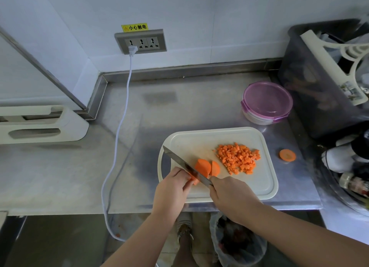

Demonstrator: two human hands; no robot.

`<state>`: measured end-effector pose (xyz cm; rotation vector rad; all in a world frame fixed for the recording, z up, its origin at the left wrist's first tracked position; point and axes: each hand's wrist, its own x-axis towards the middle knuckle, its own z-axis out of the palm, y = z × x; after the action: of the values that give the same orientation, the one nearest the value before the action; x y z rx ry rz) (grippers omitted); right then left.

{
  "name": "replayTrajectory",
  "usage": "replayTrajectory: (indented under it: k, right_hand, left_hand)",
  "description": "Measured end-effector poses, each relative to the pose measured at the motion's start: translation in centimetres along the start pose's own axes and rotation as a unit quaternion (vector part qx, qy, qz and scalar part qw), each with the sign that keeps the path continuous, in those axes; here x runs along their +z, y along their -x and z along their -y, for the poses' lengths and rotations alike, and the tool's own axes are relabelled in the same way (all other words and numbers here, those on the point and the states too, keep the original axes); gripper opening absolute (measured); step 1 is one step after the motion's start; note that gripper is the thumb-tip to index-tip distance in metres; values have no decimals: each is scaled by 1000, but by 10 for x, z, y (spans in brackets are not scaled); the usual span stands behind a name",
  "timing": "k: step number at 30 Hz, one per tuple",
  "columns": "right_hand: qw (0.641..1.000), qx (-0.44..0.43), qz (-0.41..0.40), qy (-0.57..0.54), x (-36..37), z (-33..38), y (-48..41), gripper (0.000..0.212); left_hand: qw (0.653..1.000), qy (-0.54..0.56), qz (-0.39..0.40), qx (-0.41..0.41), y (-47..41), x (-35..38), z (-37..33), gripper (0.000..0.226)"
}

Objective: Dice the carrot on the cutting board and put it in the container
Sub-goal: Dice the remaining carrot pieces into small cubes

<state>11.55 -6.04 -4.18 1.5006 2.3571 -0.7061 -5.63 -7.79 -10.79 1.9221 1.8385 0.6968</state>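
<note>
White walls meet in a corner at left, crossed by a diagonal metal strip. A grey three-outlet socket panel under a yellow label carries a white plug; its cord trails over the steel counter and off the front edge. A steel upstand borders the counter. White rack at left, dark bin at right. Below: dim floor and a bag-lined basket.

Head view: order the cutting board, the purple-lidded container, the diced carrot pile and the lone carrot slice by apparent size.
1. cutting board
2. purple-lidded container
3. diced carrot pile, only slightly smaller than the container, which sits farther away
4. lone carrot slice
</note>
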Motion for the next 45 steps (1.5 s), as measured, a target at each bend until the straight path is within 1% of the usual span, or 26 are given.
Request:
replayTrajectory:
  k: [2,10,18,23,28,31,33,37,41,45]
  right_hand:
    - [1000,-8,3,25,2,0,-1,21]
    - [1000,-2,5,28,8,-2,-3,22]
    - [998,-24,10,65,10,-3,-7,27]
    - [999,3,28,15,18,-1,-14,21]
    - [997,45,32,-55,17,-1,-15,12]
    - [994,45,22,-98,11,-3,-11,17]
    - [993,43,11,-107,9,-4,-7,18]
    - [997,29,-4,-69,4,-4,-3,27]
    - [1000,-17,-2,15,3,-3,-1,22]
    - [999,-28,0,34,5,-4,0,22]
  left_hand:
    - [1000,2,-2,-1,0,0,-1,4]
    - [1000,2,2,-15,0,0,-3,5]
    - [999,8,27,-26,-1,-3,-4,2]
    - [999,16,31,-37,-1,-1,-2,10]
    - [998,20,37,-45,-1,0,-1,8]
    - [998,16,37,-43,0,-2,-2,8]
    - [999,12,26,-28,1,-2,-1,5]
    - [1000,6,11,-11,3,-1,0,5]
    - [1000,5,-3,8,1,-2,-1,7]
    - [1000,1,7,-7,0,-2,-2,8]
